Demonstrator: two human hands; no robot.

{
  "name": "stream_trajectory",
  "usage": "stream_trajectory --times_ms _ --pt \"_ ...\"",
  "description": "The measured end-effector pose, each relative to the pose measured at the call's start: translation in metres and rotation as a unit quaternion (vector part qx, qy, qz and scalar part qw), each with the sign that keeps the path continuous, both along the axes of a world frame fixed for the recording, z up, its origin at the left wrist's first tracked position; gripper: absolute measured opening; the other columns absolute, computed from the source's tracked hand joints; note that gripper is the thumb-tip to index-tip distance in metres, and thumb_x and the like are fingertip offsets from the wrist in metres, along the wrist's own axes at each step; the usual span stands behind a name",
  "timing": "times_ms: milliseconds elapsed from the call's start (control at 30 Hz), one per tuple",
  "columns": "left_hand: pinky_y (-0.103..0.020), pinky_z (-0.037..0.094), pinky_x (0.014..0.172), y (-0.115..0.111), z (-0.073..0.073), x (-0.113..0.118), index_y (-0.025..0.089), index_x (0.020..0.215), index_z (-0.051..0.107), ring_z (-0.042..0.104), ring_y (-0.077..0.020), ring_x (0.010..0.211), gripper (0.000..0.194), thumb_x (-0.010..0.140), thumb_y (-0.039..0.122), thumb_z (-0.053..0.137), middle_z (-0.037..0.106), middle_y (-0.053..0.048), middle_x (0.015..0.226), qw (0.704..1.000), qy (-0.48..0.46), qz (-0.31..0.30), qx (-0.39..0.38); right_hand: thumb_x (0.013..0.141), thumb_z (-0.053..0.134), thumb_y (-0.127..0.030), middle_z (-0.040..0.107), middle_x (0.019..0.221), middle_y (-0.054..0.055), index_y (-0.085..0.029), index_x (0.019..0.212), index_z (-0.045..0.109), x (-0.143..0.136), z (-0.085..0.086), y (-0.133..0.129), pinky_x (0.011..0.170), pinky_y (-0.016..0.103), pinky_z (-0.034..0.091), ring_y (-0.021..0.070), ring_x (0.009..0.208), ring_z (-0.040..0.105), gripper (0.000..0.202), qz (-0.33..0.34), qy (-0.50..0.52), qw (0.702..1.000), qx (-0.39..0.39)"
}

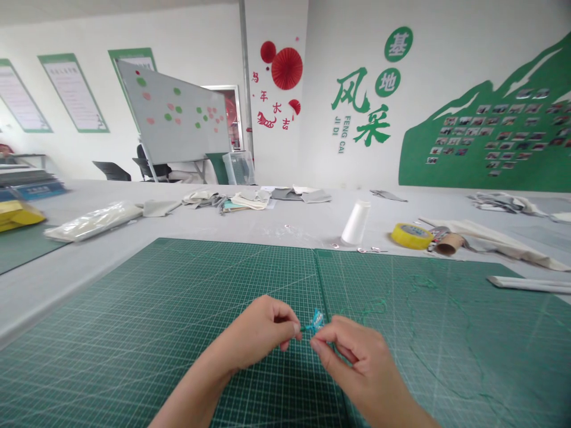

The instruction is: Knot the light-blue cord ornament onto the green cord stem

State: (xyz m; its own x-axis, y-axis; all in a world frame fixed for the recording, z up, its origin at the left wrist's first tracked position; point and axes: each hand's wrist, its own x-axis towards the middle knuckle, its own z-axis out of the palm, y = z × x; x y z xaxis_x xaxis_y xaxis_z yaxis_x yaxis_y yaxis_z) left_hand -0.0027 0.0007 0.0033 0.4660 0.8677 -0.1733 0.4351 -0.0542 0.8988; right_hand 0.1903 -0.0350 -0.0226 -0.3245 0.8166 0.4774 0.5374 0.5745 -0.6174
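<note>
My left hand is closed in a pinch on the thin green stem of a small blue flower-like craft piece. The blue piece has pale flecks and flares out to the right of my fingertips. Just below and right of it, my right hand has thumb and forefinger pressed together, very close to the blue part. What lies between those fingertips is too small to make out. A loose green thread trails in curves over the cutting mat to the right of my right hand.
Two green cutting mats meet near the middle of the table. Beyond them stand a white thread cone, a yellow tape roll and a cardboard tube. Fabric pieces lie farther back. At left is a plastic-wrapped bundle.
</note>
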Motion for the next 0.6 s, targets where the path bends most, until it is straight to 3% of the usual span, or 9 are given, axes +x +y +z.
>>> stream_trajectory --times_ms 233,600 --pt "-0.023 0.031 0.054 0.0028 0.0018 0.001 0.016 0.067 0.065 0.041 -0.0112 0.052 0.017 0.078 0.025 0.055 0.052 0.005 0.054 0.999 -0.013 0.047 0.009 0.087 0.054 -0.022 0.045 0.055 -0.005 -0.02 0.064 0.06 -0.0019 -0.0022 0.0012 0.049 0.024 0.03 0.0108 0.048 0.042 0.024 -0.014 0.011 1.0 -0.003" --pt "-0.023 0.024 0.049 0.0031 0.0042 0.0009 0.017 0.062 0.059 0.035 -0.0093 0.05 0.019 0.079 0.024 0.054 0.05 0.006 0.055 0.996 -0.052 0.071 -0.015 0.086 0.051 -0.022 0.043 0.055 -0.004 -0.019 0.064 0.06 -0.0024 -0.0045 0.0012 0.05 0.023 0.03 0.0114 0.049 0.041 0.024 -0.023 0.016 0.999 -0.035"
